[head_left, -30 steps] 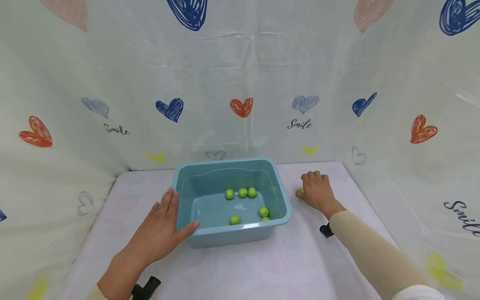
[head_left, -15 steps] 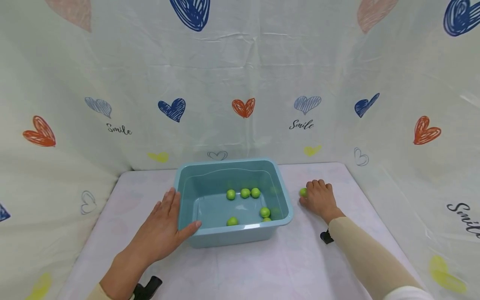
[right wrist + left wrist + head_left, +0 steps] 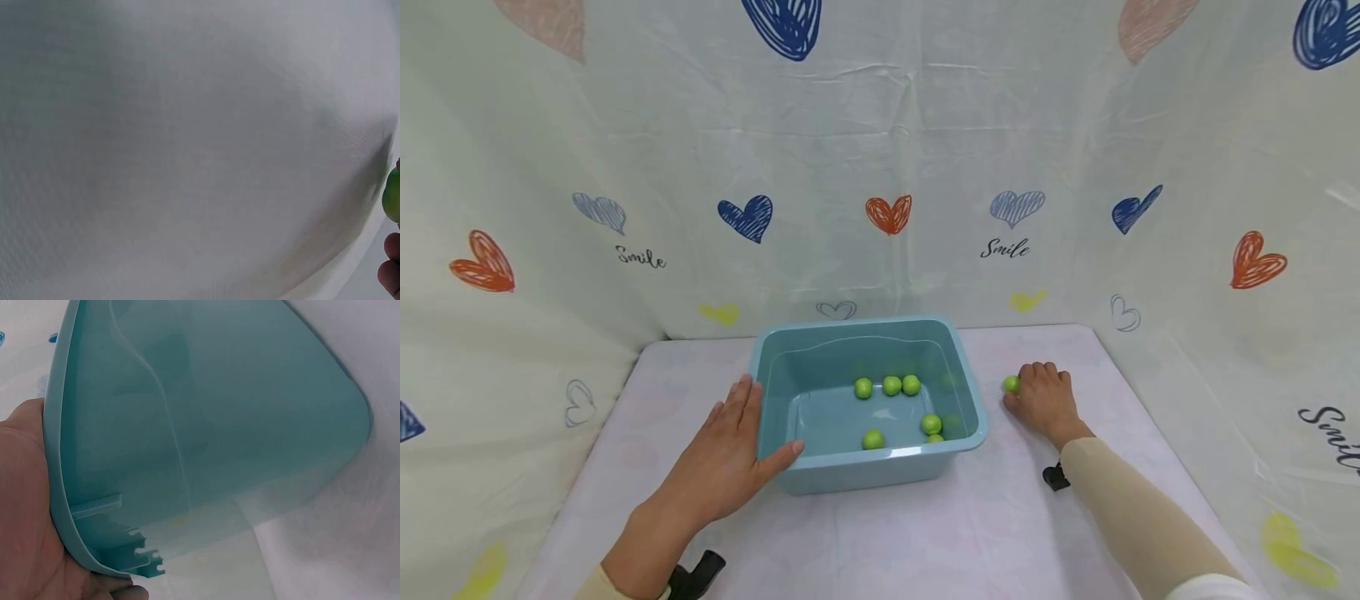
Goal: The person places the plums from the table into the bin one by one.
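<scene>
My left hand [image 3: 718,454] lies along the left side of a pale blue plastic basin [image 3: 868,475], its fingers straight and its thumb over the front rim. In the left wrist view the palm touches the outer rim of the basin [image 3: 206,425]. Several small green balls [image 3: 891,385] sit apart on the basin's floor; one at the front right is partly hidden by the wall. To the right of the basin, my right hand [image 3: 1043,402] pinches another green ball [image 3: 1011,383] low over the table. Only fingertips and part of that ball [image 3: 392,197] show at the right wrist view's edge.
The table [image 3: 880,542] has a pale cloth over it. Behind and on both sides hangs a white curtain [image 3: 820,150] printed with hearts and "Smile". A dark strap mount [image 3: 696,575] is on the left wrist, another [image 3: 1056,477] on the right.
My right hand has shifted slightly right and toward me, and more of its green ball shows. The front ball in the basin has rolled slightly left and back. My left hand stays put.
</scene>
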The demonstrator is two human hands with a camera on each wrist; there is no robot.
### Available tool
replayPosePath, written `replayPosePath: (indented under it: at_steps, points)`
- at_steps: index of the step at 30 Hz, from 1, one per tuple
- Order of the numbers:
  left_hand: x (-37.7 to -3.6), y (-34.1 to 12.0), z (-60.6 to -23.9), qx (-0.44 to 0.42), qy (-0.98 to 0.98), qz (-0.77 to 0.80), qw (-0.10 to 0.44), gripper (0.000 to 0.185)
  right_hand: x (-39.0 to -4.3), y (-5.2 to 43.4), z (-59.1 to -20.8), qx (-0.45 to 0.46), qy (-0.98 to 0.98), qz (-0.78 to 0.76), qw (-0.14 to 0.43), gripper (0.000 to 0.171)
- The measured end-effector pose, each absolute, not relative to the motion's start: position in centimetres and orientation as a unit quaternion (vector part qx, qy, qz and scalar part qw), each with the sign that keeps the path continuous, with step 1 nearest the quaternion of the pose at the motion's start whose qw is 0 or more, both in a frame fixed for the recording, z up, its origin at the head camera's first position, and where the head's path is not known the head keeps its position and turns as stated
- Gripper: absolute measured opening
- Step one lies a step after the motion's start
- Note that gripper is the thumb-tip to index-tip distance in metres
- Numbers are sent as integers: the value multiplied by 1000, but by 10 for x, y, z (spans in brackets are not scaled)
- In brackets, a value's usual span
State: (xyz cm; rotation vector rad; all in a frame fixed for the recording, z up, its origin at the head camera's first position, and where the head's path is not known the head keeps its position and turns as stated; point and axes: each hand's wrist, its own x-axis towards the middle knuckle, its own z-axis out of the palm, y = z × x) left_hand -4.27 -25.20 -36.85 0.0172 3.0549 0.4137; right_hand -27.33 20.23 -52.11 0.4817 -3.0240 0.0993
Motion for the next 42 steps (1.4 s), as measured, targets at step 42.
replayPosePath:
  at_steps: [42]
  points:
    - [-43, -253, -367, 14, 994, 105, 22, 115, -281, 170, -430, 209, -962, 65, 165, 40]
